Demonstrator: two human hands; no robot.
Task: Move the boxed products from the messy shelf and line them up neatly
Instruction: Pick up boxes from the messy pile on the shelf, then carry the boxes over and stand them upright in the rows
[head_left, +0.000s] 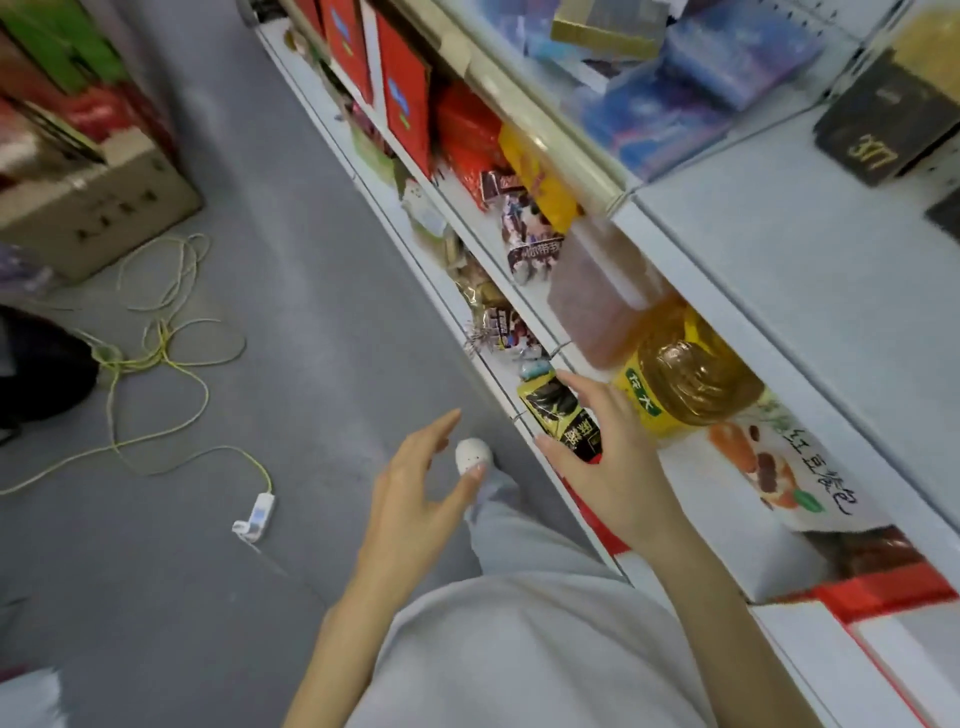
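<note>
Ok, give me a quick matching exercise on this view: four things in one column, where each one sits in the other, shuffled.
Things:
1. oil bottle
2. black box
3. cardboard carton
4. white adapter

Places:
A. floor, far left
B. upper shelf, far right
C. floor, at the end of the yellow cable
D. just beyond the right hand

Pairs: 1-D, 2-B, 3-A, 4-C
</note>
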